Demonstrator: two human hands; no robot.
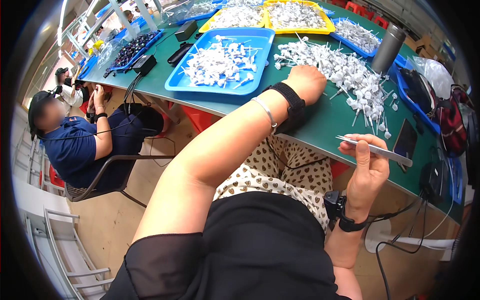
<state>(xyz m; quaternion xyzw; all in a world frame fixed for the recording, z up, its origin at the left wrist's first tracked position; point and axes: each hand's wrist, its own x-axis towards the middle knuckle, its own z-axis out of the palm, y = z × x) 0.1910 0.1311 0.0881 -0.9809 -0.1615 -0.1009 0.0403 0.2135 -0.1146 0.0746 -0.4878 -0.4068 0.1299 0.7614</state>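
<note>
— What does your feed give you on the grips, from the left?
— My left grip [306, 82] is curled into a loose fist, knuckles up, over the near-left edge of the heap of white stemmed pieces [350, 72]. Its fingertips are turned away from my camera, so I can't tell how far open it is or whether it has hold of a piece. My right grip [367, 167] is closed, thumb against fingers, on a pair of silver tweezers [382, 151]. The tips point left, slightly apart, with nothing between them that I can make out.
— And where do the pieces lie from there?
— Left of my left grip, a blue tray [182, 82] holds a looser scatter of them. The heap lies directly on the green desk [325, 125], beyond and to the right of that grip, its near end trailing toward me. My right grip is up by the desk's near edge, its tweezer tips short of the heap and apart from it. Right of the heap's near end lies a dark phone [406, 137].
— Any writing you can read?
— Far right, a black box [436, 175] carries pale marks, too small for me to make out.
</note>
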